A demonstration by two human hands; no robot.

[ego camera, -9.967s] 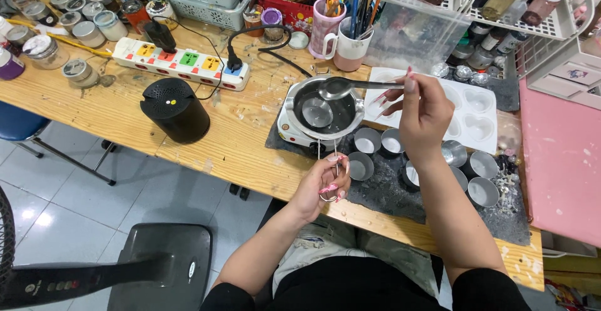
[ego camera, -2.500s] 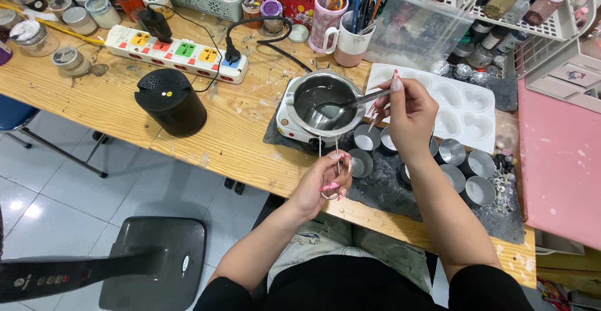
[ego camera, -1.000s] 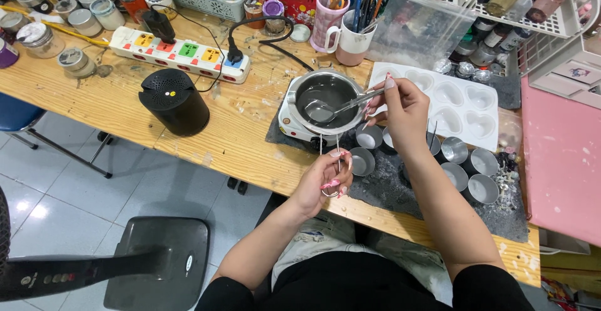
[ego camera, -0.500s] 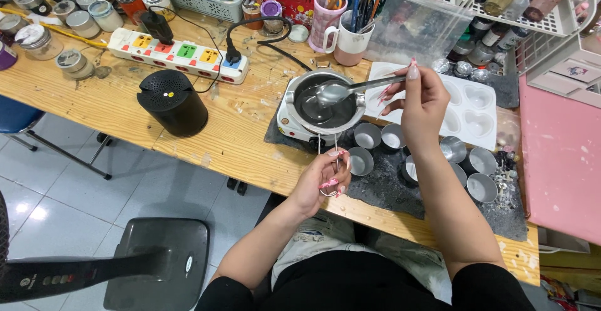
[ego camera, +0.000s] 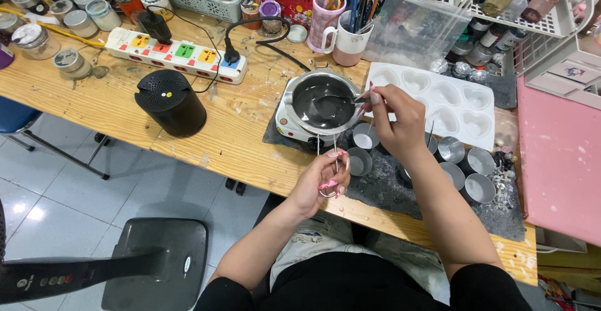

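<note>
**A:** What is happening at the wooden workbench (ego camera: 206,142)?

**B:** A seated person dips a metal spoon (ego camera: 338,100) into a steel melting pot (ego camera: 323,104) of clear liquid. The pot sits on a small white electric warmer (ego camera: 289,126) at the bench's middle.

**A:** How are the hands placed?

**B:** The right hand (ego camera: 395,120) pinches the spoon's handle between thumb and fingertips, closed firmly on it, with the bowl of the spoon under the liquid's surface. The left hand (ego camera: 322,183) is curled around the pot's thin wire handle (ego camera: 335,151), which juts toward the bench's near edge.

**A:** What surrounds them?

**B:** Small round metal tins (ego camera: 466,173) stand clustered on a dark mat (ego camera: 388,189), just beside the warmer and partly under the right forearm. A white heart-shaped mould tray (ego camera: 454,107) lies behind them. A black cylindrical speaker (ego camera: 170,103) stands to the left of the warmer, and a white power strip (ego camera: 175,54) with coloured switches runs behind it. A pink cup (ego camera: 325,20) and a white mug (ego camera: 350,42), both holding brushes, stand at the back
</note>
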